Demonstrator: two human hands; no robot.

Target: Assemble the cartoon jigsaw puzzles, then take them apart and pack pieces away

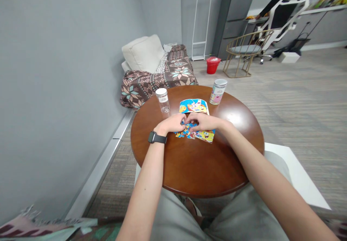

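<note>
Jigsaw puzzle pieces [186, 130], small and mostly blue and yellow, lie loose on the round brown table [200, 165]. Beside them on the right is a joined section of cartoon puzzle [206, 136]. My left hand [176, 122], with a black watch on its wrist, is bent over the left part of the pieces; its fingers are closed, and whatever is in them is hidden. From the right my right hand [200, 120] arches over the pieces, thumb and fingers curved apart, fingertips close to the left ones. Just beyond both hands lies a cartoon picture sheet [194, 105].
A clear jar with a white lid [162, 100] stands at the table's back left, a cartoon-printed jar [218, 92] at back right. Behind are a blanket-covered sofa [173, 71], a red bin [213, 65] and a gold-framed chair [245, 51]. A person sits at the far right.
</note>
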